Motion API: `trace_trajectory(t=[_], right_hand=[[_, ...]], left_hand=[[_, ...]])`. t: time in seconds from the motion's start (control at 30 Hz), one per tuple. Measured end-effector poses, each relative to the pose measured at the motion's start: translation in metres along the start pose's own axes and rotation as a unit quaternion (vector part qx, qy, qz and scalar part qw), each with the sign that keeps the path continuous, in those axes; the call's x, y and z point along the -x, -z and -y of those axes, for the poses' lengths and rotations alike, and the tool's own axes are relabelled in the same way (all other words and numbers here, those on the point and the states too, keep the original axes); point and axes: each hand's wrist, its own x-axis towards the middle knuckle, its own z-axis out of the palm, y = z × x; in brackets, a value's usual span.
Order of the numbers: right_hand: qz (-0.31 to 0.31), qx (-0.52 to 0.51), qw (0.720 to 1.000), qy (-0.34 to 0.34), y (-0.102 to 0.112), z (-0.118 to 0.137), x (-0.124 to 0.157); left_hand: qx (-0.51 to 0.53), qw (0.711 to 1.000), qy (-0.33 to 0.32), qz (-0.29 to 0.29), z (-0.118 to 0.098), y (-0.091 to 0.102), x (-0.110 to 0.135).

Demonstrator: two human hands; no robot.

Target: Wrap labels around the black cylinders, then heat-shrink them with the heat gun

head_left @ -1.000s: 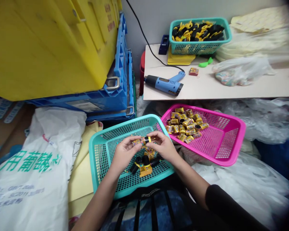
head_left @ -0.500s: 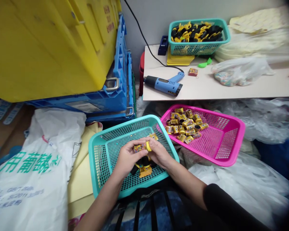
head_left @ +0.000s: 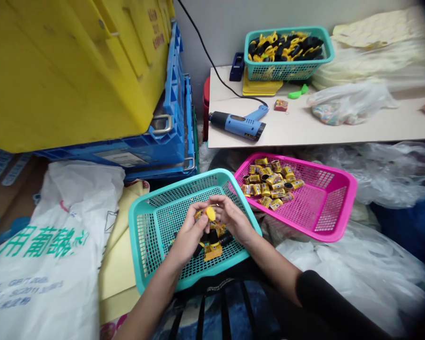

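gripped over teal basket [head_left: 143, 250] between left hand [head_left: 188, 232] and right hand [head_left: 233, 219], small yellow cylinder [head_left: 210, 213], capped end tilted upward. lying loose inside pink basket [head_left: 326, 212], many similar cylinders [head_left: 269, 184].

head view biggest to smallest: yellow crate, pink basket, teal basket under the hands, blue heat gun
1. Yellow crate
2. Teal basket and pink basket look alike; teal is nearer the camera, so unsure
3. Blue heat gun

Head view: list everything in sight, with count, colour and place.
bin: one, yellow, upper left
crate: one, blue, under bin
sack: one, white, lower left
board: one, cream, upper right
heat gun: one, blue, on board
upper basket: one, teal, on board
pink basket: one, pink, right of lower basket
lower basket: one, teal, under hands
cap: one, yellow, between hands
left hand: one, on cap
right hand: one, on cap
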Motion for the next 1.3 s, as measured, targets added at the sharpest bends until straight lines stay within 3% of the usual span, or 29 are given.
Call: trace_trajectory(t=[0.1,0.2,0.27,0.33,0.4,0.43,0.47,0.5,0.6,0.63,0.7,0.77,0.83,0.93,1.03,1.13,1.3], right_hand=[[0.02,0.149,0.988,0.04,0.001,0.008,0.005],[-0.037,0.33,0.932,0.147,0.008,0.034,0.017],[-0.111,0.448,0.858,0.225,0.025,0.063,0.031],[-0.22,0.569,0.75,0.257,0.048,0.094,0.045],[-0.283,0.683,0.641,0.203,0.069,0.116,0.053],[-0.292,0.717,0.607,0.18,0.075,0.121,0.054],[-0.279,0.736,0.596,0.158,0.076,0.121,0.052],[-0.25,0.741,0.608,0.139,0.073,0.115,0.047],[-0.084,0.711,0.697,0.045,0.041,0.077,0.019],[-0.028,0.708,0.705,-0.002,0.029,0.06,0.007],[0.047,0.742,0.663,-0.08,0.009,0.028,-0.018],[0.052,0.778,0.615,-0.118,-0.001,0.005,-0.039],[0.039,0.791,0.597,-0.125,0.0,-0.008,-0.051],[0.032,0.789,0.601,-0.125,0.01,-0.014,-0.054],[0.005,0.785,0.605,-0.132,0.019,-0.012,-0.049],[-0.011,0.782,0.609,-0.131,0.023,-0.01,-0.046],[0.006,0.784,0.614,-0.089,0.023,-0.007,-0.048]], left_hand=[[0.006,1.0,0.007,0.021,0.0,-0.003,0.0],[-0.022,0.999,-0.005,0.033,-0.011,-0.003,-0.002],[-0.075,0.997,-0.029,0.014,-0.02,0.004,-0.005],[-0.169,0.985,-0.04,-0.021,-0.024,0.017,-0.008],[-0.289,0.956,-0.025,-0.03,-0.019,0.029,-0.009],[-0.351,0.936,-0.015,-0.012,-0.013,0.034,-0.009],[-0.409,0.912,-0.002,0.023,-0.006,0.037,-0.008],[-0.459,0.886,0.012,0.068,0.003,0.039,-0.007],[-0.543,0.823,0.045,0.161,0.026,0.039,-0.006],[-0.552,0.816,0.051,0.164,0.031,0.04,-0.006],[-0.557,0.817,0.051,0.14,0.036,0.044,-0.007],[-0.562,0.819,0.05,0.102,0.035,0.052,-0.008],[-0.574,0.816,0.045,0.044,0.033,0.061,-0.008],[-0.577,0.815,0.017,-0.049,0.029,0.071,-0.009],[-0.531,0.841,-0.027,-0.102,0.027,0.074,-0.011],[-0.491,0.863,-0.065,-0.102,0.026,0.071,-0.014],[-0.465,0.874,-0.093,-0.102,0.021,0.066,-0.015]])
